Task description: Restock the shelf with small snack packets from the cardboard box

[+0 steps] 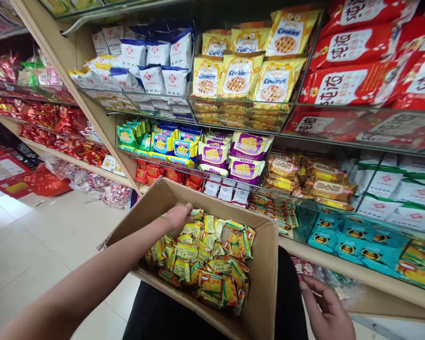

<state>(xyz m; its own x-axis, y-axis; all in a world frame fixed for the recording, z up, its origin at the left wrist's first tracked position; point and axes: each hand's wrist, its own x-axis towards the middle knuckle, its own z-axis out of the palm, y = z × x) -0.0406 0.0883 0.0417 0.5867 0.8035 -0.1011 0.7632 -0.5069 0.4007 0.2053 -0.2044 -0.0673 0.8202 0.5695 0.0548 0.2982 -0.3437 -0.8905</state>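
An open cardboard box (264, 283) rests tilted on my lap, with many small yellow and orange wrapped snack packets (210, 282) lying loose inside. My left hand (179, 217) reaches into its far left part and touches the packets there. Most of its fingers are hidden, so I cannot see whether they grip one. Outside the box on the right, my right hand (327, 307) hangs beside my knee, close to the lower shelf. Its fingers are loosely bent and apart, and I see nothing held in them.
Glass-fronted shelves stand ahead, holding yellow cookie bags (239, 78), red bags (347, 87), purple soda biscuit packs (246, 170) and teal packs (354, 241). A wooden shelf edge (382, 285) runs close to my right hand. A red plastic bag (51, 182) lies on the tiled floor (53, 236).
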